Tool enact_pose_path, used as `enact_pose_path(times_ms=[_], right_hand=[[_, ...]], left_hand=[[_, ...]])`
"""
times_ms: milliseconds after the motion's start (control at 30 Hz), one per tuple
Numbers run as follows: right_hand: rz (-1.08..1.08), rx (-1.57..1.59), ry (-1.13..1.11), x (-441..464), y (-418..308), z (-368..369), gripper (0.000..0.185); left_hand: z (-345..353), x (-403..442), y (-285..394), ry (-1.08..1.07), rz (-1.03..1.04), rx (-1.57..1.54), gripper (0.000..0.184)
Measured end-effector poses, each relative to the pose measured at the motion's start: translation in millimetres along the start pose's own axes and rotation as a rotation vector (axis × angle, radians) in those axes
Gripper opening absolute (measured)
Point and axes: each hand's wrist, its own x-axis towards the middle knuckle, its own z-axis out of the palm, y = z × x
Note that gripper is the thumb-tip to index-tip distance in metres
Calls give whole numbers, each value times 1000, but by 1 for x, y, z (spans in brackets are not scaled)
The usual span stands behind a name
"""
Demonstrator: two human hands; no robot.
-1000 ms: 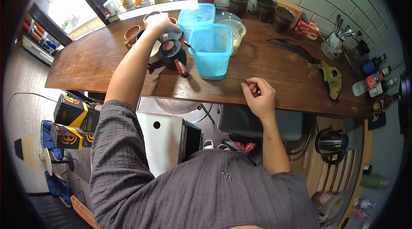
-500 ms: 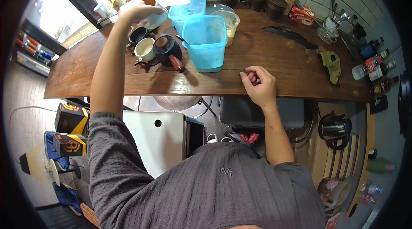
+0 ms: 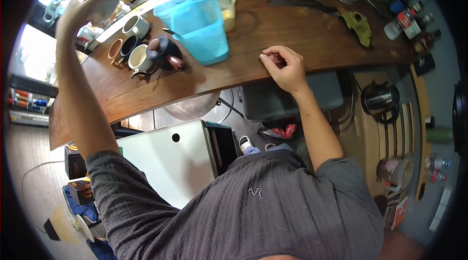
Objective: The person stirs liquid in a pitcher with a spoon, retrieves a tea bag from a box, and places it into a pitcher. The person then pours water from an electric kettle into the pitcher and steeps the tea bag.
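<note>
My left hand (image 3: 85,9) is raised at the window side of the counter, its fingers wrapped round a whitish cup (image 3: 106,4) that is partly hidden and blurred. Below it on the wooden counter (image 3: 253,31) stand a white mug (image 3: 136,27), a brown cup (image 3: 115,50), a black cup (image 3: 128,48) and a cream cup (image 3: 140,58). Beside them sits a dark teapot (image 3: 165,55) with a reddish-brown side handle. Near the counter's front edge my right hand (image 3: 286,67) rests with fingers loosely curled and nothing visible in them.
Two blue plastic tubs (image 3: 202,33) and a clear bowl (image 3: 226,9) stand mid-counter. A dark feather-like piece (image 3: 302,2) and a greenish cloth-like item (image 3: 358,28) lie to the right. Bottles (image 3: 404,21) line the right side. A white-topped cabinet (image 3: 161,162) stands below.
My left hand has moved left towards the window with the cup, uncovering the white mug and brown cup. The view has turned and shifted. My right hand stays curled by the edge.
</note>
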Motion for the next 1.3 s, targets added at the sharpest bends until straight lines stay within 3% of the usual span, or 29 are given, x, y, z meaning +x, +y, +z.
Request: enact_pose_path(times_ms=[100, 300, 633, 800, 867, 967, 1067, 1167, 1300], right_hand=[[-40, 7, 7, -16, -6, -28, 8], [-77, -34, 66, -53, -12, -108, 7], [119, -137, 162, -170, -7, -312, 9], [216, -96, 289, -226, -12, -379, 14], [285, -66, 329, -242, -17, -394, 16], [283, 56, 363, -259, -24, -406, 29], [243, 307, 303, -267, -37, -416, 63], [170, 453, 322, -272, -52, -417, 69], [149, 338, 330, -288, -54, -420, 70]], left_hand=[[-28, -35, 39, 149, 60, 109, 90], [-40, -102, 138, 87, 208, 46, 86], [90, -222, 350, -84, 527, -26, 89], [168, -290, 446, -251, 734, -208, 88], [189, -317, 477, -365, 818, -271, 80], [218, -348, 514, -502, 892, -366, 74], [234, -371, 538, -499, 1048, -310, 78], [243, -395, 556, -560, 1111, -410, 78], [251, -409, 568, -733, 1087, -532, 73]])
